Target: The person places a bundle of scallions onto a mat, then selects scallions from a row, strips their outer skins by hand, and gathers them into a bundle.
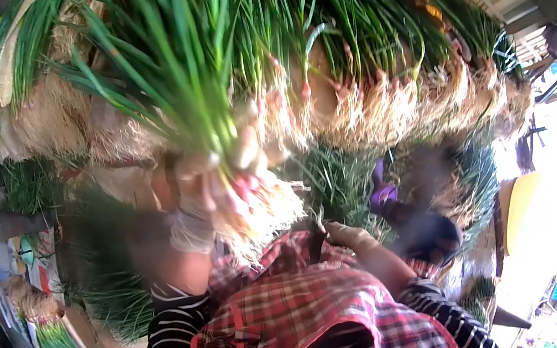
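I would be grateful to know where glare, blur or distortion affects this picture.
Head view: glare washes out the right side around the yellow panel; the bunch in the left hand is blurred; hazy smudges veil patches beside centre; the wide lens curves the scene, leaving black corners.

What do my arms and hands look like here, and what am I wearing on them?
Both arms have black sleeves with thin white stripes, ending short of the wrists. A pale, wrinkled, partly see-through covering, perhaps a glove cuff, circles the left hand's wrist. Blur hides whether the right hand is gloved.
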`<state>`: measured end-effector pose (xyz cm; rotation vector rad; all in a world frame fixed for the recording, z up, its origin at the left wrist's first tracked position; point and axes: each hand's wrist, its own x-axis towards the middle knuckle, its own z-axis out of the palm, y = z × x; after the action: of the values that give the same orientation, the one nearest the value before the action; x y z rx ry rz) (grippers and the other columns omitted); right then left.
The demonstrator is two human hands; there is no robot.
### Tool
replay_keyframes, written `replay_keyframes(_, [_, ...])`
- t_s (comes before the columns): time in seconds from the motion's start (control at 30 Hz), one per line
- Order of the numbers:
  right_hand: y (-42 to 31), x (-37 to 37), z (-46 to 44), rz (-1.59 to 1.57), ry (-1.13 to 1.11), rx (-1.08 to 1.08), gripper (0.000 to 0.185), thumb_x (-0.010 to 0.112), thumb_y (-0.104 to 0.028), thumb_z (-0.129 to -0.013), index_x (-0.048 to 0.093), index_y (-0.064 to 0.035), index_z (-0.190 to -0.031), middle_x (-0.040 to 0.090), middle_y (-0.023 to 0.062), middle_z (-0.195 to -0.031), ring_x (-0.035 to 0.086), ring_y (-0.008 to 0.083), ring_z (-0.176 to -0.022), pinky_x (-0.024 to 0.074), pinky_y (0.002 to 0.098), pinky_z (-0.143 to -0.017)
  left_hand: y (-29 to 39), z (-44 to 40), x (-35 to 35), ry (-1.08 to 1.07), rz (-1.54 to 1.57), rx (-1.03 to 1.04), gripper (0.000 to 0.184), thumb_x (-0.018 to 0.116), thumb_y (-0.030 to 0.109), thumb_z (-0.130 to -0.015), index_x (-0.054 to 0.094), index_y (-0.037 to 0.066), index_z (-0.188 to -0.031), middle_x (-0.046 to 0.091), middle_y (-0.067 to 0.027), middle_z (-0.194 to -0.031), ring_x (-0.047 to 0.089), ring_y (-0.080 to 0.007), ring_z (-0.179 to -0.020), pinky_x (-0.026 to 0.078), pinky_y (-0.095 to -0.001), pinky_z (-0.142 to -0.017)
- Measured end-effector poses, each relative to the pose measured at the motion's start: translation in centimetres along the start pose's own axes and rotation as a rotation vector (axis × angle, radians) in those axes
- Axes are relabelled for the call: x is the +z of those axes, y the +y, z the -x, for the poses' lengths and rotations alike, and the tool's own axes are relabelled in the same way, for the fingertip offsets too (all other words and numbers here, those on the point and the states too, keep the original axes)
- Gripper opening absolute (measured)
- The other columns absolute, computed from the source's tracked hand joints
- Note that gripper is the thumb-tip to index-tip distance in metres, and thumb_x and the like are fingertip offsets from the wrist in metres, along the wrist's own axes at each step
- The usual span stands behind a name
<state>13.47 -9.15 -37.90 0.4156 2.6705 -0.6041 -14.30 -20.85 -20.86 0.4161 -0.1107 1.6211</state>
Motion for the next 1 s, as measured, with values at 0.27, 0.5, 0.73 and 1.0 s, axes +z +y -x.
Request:
replay_keyframes(0.27, [-2.7, -20.5, -8.7, -0.241, 0.575, 0.454, 0.025, 0.048, -0.029, -0.086, 0.061, -0.0119, -0.098, 0.064, 0.0094, -0.086, 0.062, 0.0259, -0.072, 0.0507, 0.0354, -0.067, -1.3, -1.1, -1.8, 0.328, -0.210, -0.111, 0.036, 0.063, 0.011, -0.076, 0.051, 0.008, -0.110, 0.054, -0.0053, -0.075, 0.052, -0.0221, -0.070, 0.043, -0.0398, -0.067])
replay_keyframes(0.5, [-7.8, -17.6, -3.5, -0.352, 0.805, -0.227, 0.012, 0.057, -0.008, -0.082, 0.059, -0.0054, -0.093, 0.063, 0.0120, -0.076, 0.063, 0.0191, -0.067, 0.0534, 0.0307, -0.059, -2.8, -1.6, -4.2, 0.586, -0.393, -0.125, 0.036, 0.063, 0.011, -0.071, 0.049, 0.001, -0.103, 0.060, -0.0182, -0.082, 0.063, -0.0320, -0.067, 0.056, -0.0416, -0.060])
replay_keyframes(0.73, [-8.1, -23.1, -5.4, -0.363, 0.855, -0.333, 0.033, 0.054, 0.012, -0.071, 0.054, -0.0055, -0.098, 0.055, 0.0151, -0.104, 0.061, 0.0261, -0.084, 0.0530, 0.0287, -0.060, -2.8, -1.6, -2.8, 0.478, -0.372, -0.158, 0.024, 0.055, 0.010, -0.075, 0.050, 0.002, -0.097, 0.057, -0.0154, -0.090, 0.059, -0.0313, -0.081, 0.053, -0.0389, -0.065])
replay_keyframes(1.0, [-4.5, -22.5, -7.9, -0.590, 0.835, 0.018, 0.005, 0.054, -0.001, -0.079, 0.056, -0.0055, -0.078, 0.062, 0.0071, -0.072, 0.059, 0.0136, -0.059, 0.0525, 0.0266, -0.053, -2.7, -1.0, -2.3, 0.323, -0.248, -0.112, 0.026, 0.057, 0.013, -0.072, 0.050, 0.005, -0.095, 0.049, -0.0037, -0.076, 0.052, -0.0205, -0.071, 0.044, -0.0356, -0.072])
